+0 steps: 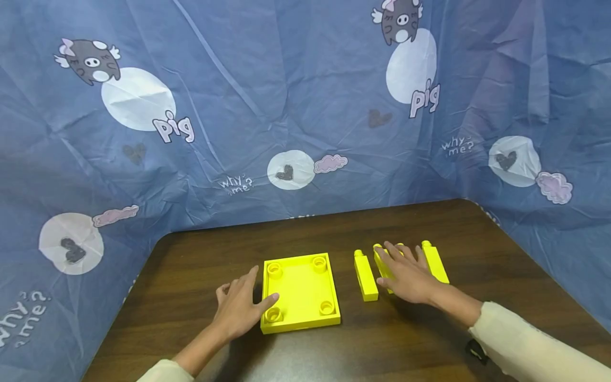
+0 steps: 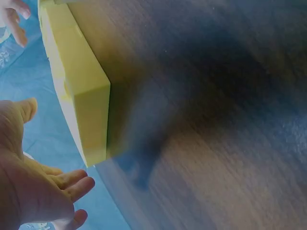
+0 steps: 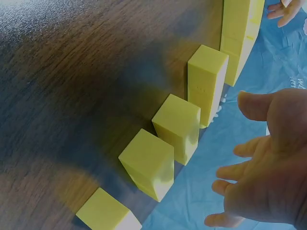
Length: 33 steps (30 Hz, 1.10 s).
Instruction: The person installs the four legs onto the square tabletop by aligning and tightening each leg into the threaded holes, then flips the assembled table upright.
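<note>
A square yellow board (image 1: 298,289) with raised edges and a round socket in each corner lies on the table. My left hand (image 1: 238,307) is beside its left edge, fingers spread, the thumb in front of the near-left socket; the left wrist view shows a gap between this hand and the board's side (image 2: 91,120). To the right several yellow square posts with round knobs lie in a row, among them the leftmost post (image 1: 366,277) and the rightmost post (image 1: 435,262). Over the middle posts my right hand (image 1: 408,276) hovers with fingers spread, partly hiding them. It grips nothing.
The brown wooden table (image 1: 210,249) has rounded far corners. A blue printed cloth (image 1: 238,106) hangs behind it and along both sides. Near the right sleeve (image 1: 525,339) lies a small black object (image 1: 476,351), its kind unclear.
</note>
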Tool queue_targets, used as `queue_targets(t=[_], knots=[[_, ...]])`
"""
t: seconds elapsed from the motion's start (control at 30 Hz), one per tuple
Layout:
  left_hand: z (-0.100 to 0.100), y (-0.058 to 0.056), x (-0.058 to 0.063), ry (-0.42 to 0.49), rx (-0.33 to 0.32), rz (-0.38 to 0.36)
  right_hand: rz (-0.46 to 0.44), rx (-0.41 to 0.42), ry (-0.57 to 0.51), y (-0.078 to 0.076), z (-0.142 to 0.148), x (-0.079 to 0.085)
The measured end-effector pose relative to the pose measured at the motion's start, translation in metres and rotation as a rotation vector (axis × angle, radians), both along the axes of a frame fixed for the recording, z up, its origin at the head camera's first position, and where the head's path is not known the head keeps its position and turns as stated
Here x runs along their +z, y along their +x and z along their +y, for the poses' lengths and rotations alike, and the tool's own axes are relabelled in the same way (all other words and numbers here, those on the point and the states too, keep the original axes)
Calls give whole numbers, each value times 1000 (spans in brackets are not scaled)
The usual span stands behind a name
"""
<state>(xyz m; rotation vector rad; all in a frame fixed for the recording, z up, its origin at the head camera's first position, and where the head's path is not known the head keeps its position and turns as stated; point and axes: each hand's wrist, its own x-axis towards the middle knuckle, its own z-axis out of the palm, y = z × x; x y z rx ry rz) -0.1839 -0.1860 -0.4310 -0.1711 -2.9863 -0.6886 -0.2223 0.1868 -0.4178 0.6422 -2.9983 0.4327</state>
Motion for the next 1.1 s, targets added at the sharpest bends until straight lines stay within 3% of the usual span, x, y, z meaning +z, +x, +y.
queue_targets(t=[0.7,0.93,1.1], knots=[[5,8,-11,121,46,-128,36,217,-16,-5,-8,-12],[8,14,-18,155,42,-102,159,358,49,-9,-8,-20],[10,18,-24,165,39,-74,200,407,45,-12,-9,-26]])
